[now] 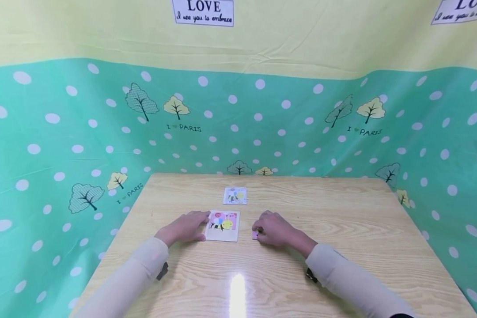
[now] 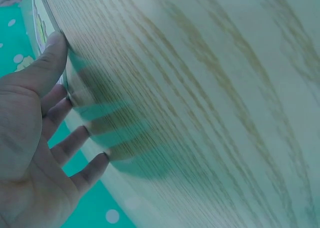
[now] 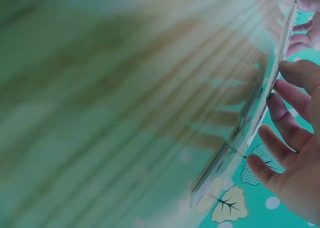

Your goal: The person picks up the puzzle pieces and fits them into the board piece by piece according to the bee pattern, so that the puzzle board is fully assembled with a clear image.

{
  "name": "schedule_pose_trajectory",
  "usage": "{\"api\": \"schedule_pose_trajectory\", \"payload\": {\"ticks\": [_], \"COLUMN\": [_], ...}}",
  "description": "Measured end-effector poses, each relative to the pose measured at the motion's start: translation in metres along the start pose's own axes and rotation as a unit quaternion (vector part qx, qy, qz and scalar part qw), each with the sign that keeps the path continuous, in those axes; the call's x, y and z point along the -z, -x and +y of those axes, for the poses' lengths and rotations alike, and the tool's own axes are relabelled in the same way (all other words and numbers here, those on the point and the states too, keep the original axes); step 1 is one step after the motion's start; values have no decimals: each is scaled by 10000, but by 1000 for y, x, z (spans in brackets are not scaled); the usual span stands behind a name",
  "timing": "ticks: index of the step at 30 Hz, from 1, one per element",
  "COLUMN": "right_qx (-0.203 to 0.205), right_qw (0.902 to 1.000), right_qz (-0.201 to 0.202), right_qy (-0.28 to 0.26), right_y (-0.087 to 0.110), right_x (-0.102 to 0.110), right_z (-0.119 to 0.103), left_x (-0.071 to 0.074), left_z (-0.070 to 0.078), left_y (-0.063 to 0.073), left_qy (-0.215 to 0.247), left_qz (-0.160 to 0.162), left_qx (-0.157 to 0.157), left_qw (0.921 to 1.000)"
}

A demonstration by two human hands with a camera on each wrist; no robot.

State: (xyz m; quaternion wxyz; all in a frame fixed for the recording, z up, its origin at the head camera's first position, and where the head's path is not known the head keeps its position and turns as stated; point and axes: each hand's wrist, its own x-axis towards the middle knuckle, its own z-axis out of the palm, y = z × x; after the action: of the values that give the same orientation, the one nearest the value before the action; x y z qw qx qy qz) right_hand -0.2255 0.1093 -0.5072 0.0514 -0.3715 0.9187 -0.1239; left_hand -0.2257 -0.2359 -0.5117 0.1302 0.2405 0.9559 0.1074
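A white-framed puzzle board (image 1: 225,236) with a bee picture on pink lies flat on the table, its lower strip blank white. Along its left edge rests my left hand (image 1: 187,227), thumb and fingertips touching the frame. In the left wrist view the left hand (image 2: 45,113) has its fingers spread and fairly straight. To the right of the board, apart from it, my right hand (image 1: 273,229) pinches a small pink puzzle piece (image 1: 255,234), mostly covered by the fingers. Seen from the right wrist, the right hand (image 3: 295,133) has thumb and forefinger close together.
Behind the board lies a square card (image 1: 235,196) with a similar bee picture. The wooden table (image 1: 342,212) is bordered at the back and sides by a green dotted cloth (image 1: 258,128). Light glares on the table's near middle.
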Motion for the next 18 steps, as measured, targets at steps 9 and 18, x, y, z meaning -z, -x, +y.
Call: {"api": "schedule_pose_trajectory", "payload": {"ticks": [9,18], "right_qx": [12,-47], "right_qw": [9996,9993], "right_qz": [146,73], "right_qy": [-227,-372], "right_y": [-15,-34], "right_x": [-2,-7], "right_z": [-11,-33], "left_x": [1,1], "left_z": [1,2], "left_y": [1,0], "left_qy": [-43,-45], "left_qz": [-46,-39], "left_qx": [27,48], "left_qw": [10000,10000]}}
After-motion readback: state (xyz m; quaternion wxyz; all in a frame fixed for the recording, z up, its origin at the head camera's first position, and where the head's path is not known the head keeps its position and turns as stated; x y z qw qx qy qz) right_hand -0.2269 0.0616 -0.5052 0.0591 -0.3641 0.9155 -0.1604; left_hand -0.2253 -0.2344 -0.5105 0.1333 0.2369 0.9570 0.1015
